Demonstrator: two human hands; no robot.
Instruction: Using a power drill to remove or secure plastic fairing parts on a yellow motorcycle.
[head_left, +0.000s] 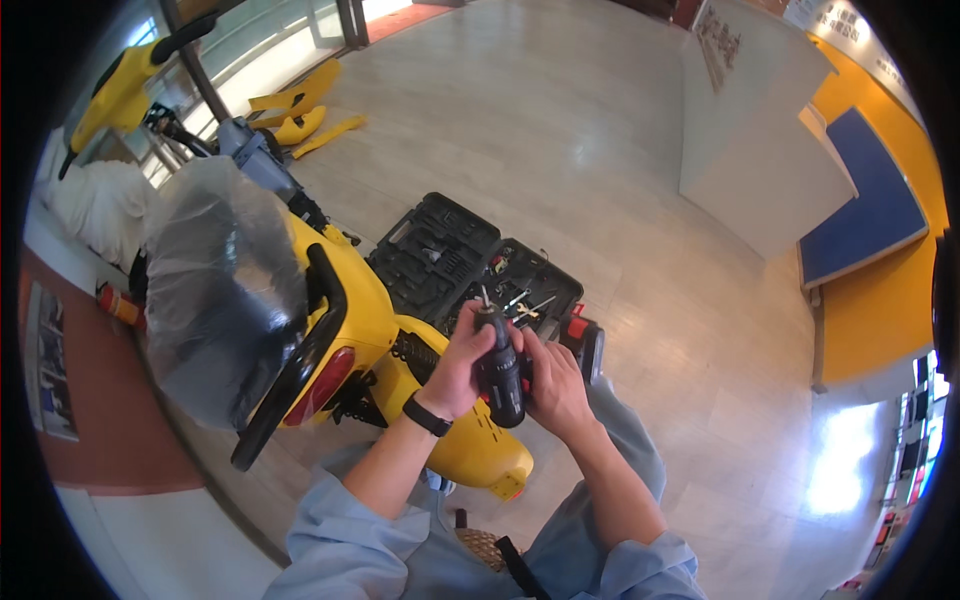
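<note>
In front of me, both hands are on a black cordless drill [503,378] with a thin bit [486,296] pointing away from me. My left hand [458,362] is closed around the drill's front end near the chuck. My right hand [558,385] is closed on its right side, by the handle, which the fingers partly hide. Just beyond lies a black tool case [432,250], opened flat on the floor, with several loose tools [527,303] in its right half. A black-and-red block-shaped thing [583,342] is beside the case, right of my right hand.
A yellow scooter [350,290] with a plastic-wrapped seat [225,290] stands close on my left; its yellow rear fender [480,450] reaches under my forearms. Loose yellow panels [305,110] lie on the floor at the far left. A white counter [755,140] stands at the far right.
</note>
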